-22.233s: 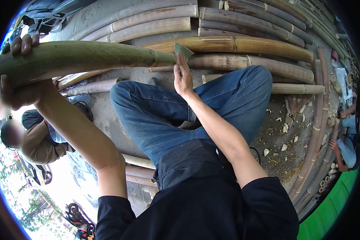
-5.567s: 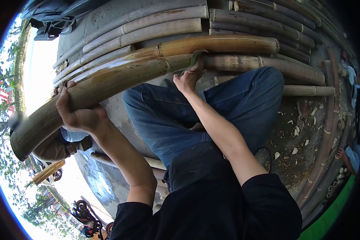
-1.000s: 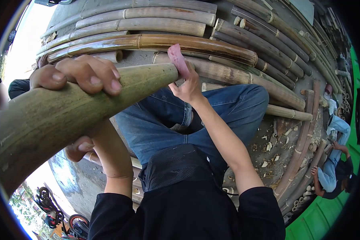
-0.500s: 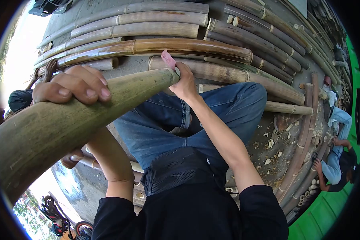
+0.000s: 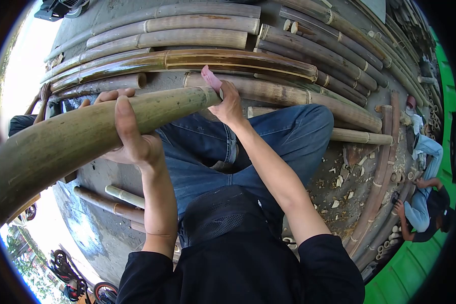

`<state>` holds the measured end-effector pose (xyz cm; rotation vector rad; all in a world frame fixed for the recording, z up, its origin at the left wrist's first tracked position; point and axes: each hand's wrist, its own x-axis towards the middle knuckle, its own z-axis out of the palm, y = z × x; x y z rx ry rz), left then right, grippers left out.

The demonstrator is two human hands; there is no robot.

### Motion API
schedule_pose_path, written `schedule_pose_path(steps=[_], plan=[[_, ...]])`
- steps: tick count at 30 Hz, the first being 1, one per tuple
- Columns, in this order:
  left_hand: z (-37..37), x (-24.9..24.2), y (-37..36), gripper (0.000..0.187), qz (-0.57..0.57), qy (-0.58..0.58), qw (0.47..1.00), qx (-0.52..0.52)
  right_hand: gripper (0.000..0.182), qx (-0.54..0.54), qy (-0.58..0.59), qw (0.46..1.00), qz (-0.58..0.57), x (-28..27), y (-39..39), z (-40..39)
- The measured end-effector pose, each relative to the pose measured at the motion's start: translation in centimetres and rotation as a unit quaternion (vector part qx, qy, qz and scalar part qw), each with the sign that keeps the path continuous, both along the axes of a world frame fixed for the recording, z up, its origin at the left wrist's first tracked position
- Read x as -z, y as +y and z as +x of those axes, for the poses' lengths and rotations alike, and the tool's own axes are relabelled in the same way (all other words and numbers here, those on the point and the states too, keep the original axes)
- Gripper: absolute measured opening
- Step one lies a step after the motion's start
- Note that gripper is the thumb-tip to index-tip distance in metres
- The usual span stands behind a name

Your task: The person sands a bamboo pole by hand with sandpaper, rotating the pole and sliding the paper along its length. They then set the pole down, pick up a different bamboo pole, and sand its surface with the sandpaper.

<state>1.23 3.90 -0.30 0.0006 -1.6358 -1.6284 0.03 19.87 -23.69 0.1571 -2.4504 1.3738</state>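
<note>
A thick green bamboo pole (image 5: 76, 139) runs from the lower left edge up to the middle, above my crossed legs in blue jeans. My left hand (image 5: 131, 129) grips it from below, the thumb over the near side and fingertips showing beyond the far side. At the narrow end my right hand (image 5: 227, 105) is closed around the pole's tip, its fingers partly hidden behind it. A pink cloth or paper piece (image 5: 211, 78) sticks up beside that hand at the pole's end.
Long brown bamboo poles (image 5: 197, 39) lie in rows on the ground ahead. Wood chips (image 5: 339, 181) are scattered at the right. Another person (image 5: 425, 202) sits at the far right by a green panel (image 5: 408, 268). Short bamboo pieces (image 5: 104, 201) lie at left; a motorcycle (image 5: 66, 271) stands lower left.
My left hand has shifted from lying over the top of the pole to gripping it from underneath. The pole's near part has swung a little, and my right hand has moved slightly left.
</note>
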Motion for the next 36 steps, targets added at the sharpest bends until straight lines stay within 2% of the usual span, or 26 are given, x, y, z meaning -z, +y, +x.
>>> schedule_pose_path(steps=[1,2,4,8,11,14,15,17,19,21,23,26,28,29,31,32,34,35,36], plan=[[0.3,0.3,-0.2,0.073,-0.016,-0.024,0.999,-0.031,0.048,-0.001,-0.001,1.000,0.000,0.2,0.1,0.1],[0.3,0.6,-0.1,0.070,0.015,0.008,1.000,-0.021,0.049,0.004,-0.013,1.000,0.011,-0.1,0.1,0.1],[0.1,1.1,-0.5,0.070,0.008,0.027,1.000,0.001,0.050,0.014,-0.028,0.999,0.020,-0.6,-0.6,0.5],[0.0,0.7,0.3,0.072,0.008,0.045,0.999,0.017,0.064,-0.079,0.104,0.987,-0.090,-11.9,-3.8,2.1],[-0.3,1.5,-0.6,0.074,0.012,0.058,0.998,0.026,0.090,-0.114,0.147,0.974,-0.128,-15.0,-5.6,3.4],[0.0,1.8,-0.9,0.076,0.057,0.049,0.997,0.018,0.096,-0.137,0.133,0.974,-0.125,-18.0,-6.5,5.0],[0.1,1.9,-0.9,0.076,0.055,0.045,0.997,0.020,0.096,-0.134,0.129,0.974,-0.127,-17.7,-6.6,5.0],[0.3,2.0,-1.1,0.077,0.127,0.046,0.991,0.021,0.093,-0.153,0.151,0.972,-0.096,-16.4,-6.7,4.9],[0.0,2.0,-1.6,0.077,0.085,0.045,0.995,0.007,0.090,-0.123,0.122,0.983,-0.056,-13.2,-6.4,4.2],[-0.1,1.9,-2.0,0.076,0.049,0.062,0.996,0.034,0.089,-0.107,0.104,0.989,-0.019,-9.2,-5.2,3.6],[-0.1,1.9,-2.2,0.076,0.055,0.061,0.996,0.043,0.088,-0.117,0.109,0.987,0.022,-5.9,-3.6,2.8],[-0.1,1.9,-2.5,0.076,0.044,0.066,0.995,0.064,0.083,-0.132,0.071,0.989,0.019,-2.9,-1.3,2.1],[-0.4,1.9,-2.6,0.075,0.026,0.081,0.993,0.076,0.080,-0.120,-0.005,0.991,0.064,0.7,0.4,1.6],[-0.5,1.9,-2.6,0.075,0.015,0.084,0.993,0.080,0.080,-0.120,-0.001,0.991,0.062,1.6,1.7,1.3],[-0.3,2.0,-2.7,0.075,0.002,0.086,0.993,0.087,0.077,-0.130,-0.093,0.976,0.149,3.1,4.0,1.1],[-0.4,1.9,-2.5,0.074,0.003,0.087,0.992,0.086,0.077,-0.127,-0.091,0.977,0.147,3.3,4.2,0.9],[-0.6,1.8,-2.3,0.074,0.005,0.094,0.992,0.087,0.059,-0.103,0.003,0.979,0.178,3.6,4.7,0.4],[-0.6,1.7,-2.2,0.074,0.006,0.087,0.993,0.078,0.059,-0.101,0.006,0.979,0.179,3.0,5.2,0.2],[-0.5,1.7,-2.2,0.073,0.008,0.081,0.994,0.068,0.050,-0.107,-0.053,0.981,0.155,2.0,5.9,-0.2]])
